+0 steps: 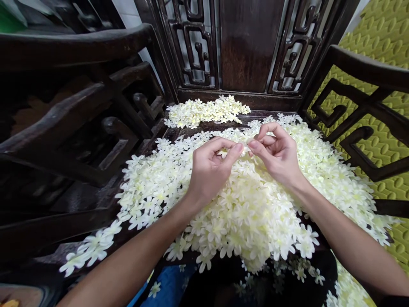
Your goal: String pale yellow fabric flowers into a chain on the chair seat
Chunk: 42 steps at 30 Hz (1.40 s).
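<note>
A big heap of small pale-yellow fabric flowers covers the seat of a dark carved wooden chair. Both my hands hover over the heap's middle, fingertips meeting. My left hand is curled, thumb and forefinger pinched on a single flower. My right hand pinches the same flower from the other side, its other fingers bent above. Most of that flower is hidden by my fingers.
A smaller, separate pile of flowers lies at the back left of the seat. The chair's carved backrest and right armrest enclose the seat. Another dark wooden chair stands left. A yellow-green textured mat is at right.
</note>
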### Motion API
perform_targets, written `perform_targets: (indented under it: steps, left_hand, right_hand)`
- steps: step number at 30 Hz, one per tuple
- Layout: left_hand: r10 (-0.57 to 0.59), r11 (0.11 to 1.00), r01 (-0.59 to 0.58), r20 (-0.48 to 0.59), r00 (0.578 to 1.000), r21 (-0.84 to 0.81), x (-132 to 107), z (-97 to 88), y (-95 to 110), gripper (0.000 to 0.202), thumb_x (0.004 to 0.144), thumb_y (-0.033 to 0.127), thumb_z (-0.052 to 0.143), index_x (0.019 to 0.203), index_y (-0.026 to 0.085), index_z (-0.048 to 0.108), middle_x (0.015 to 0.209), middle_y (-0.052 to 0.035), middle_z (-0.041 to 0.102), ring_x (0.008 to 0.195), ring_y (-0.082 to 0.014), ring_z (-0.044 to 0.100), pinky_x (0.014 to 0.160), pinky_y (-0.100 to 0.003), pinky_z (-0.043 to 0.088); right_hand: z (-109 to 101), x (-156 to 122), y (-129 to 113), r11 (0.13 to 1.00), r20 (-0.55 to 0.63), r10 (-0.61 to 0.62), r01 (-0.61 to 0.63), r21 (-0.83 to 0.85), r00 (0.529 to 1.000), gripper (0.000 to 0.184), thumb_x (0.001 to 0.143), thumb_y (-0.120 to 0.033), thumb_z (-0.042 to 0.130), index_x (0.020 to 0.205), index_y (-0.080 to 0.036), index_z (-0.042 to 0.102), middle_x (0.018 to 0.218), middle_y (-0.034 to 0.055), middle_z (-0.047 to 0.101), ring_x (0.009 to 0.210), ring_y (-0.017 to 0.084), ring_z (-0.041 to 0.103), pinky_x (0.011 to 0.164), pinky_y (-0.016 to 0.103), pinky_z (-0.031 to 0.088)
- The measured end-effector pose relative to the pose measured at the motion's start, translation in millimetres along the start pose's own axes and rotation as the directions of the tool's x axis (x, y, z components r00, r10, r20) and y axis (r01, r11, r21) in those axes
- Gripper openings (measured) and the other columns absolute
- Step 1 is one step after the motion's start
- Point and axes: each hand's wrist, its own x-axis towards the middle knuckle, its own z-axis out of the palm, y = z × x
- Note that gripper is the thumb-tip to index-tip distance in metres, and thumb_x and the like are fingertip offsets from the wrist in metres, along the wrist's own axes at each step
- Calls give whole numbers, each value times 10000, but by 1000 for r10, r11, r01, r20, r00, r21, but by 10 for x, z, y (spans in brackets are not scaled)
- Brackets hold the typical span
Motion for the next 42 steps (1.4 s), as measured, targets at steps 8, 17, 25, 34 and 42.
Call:
perform_targets:
  steps: [8, 17, 25, 34, 42]
  left_hand:
    - [142, 990, -142, -4, 990, 22, -16, -1, 5, 46, 849, 259, 731, 850, 225, 761, 875, -37, 723, 786, -158, 643, 553, -253, 430]
    - [-17, 996, 21, 47, 999, -86, -23, -6, 47, 117, 878, 294, 695, 800, 228, 752, 825, -30, 719, 649, -137, 574, 549, -258, 451]
    - [-235, 894, 298, 217, 947, -333, 3, -15, 39, 204, 886, 371, 686, 798, 194, 736, 757, -38, 657, 707, -145, 558, 653, -271, 446]
    - [-341, 751, 469, 336, 878, -465, 20, -33, 1, 178, 872, 357, 723, 831, 186, 751, 796, -21, 647, 734, -103, 546, 666, -221, 428]
    - [-345, 642, 553, 444, 827, -531, 81, -68, -84, 103, 828, 297, 780, 842, 197, 763, 865, -16, 696, 815, -99, 633, 763, -211, 497]
  right_hand:
    - [-37, 24, 9, 997, 10, 35, -35, 69, 999, 341, 789, -361, 835, 943, -227, 562, 693, -54, 667, 636, 103, 679, 615, 204, 562]
    - [-22, 15, 44, 993, 19, 55, -57, 107, 998, 334, 795, -337, 834, 931, -227, 550, 730, -44, 709, 646, 96, 684, 622, 194, 566]
    - [33, 16, -10, 996, 3, -45, 44, 83, 999, 268, 812, -250, 822, 903, -210, 574, 719, -53, 683, 625, 76, 661, 614, 176, 573]
    - [17, 15, 37, 988, 0, 18, -18, 156, 1000, 287, 794, -248, 837, 895, -212, 570, 761, -36, 709, 639, 91, 667, 616, 198, 577]
    - [-26, 24, 83, 929, 94, 113, -138, 342, 989, 212, 866, -207, 767, 935, -221, 567, 760, -45, 699, 674, 94, 653, 660, 225, 549]
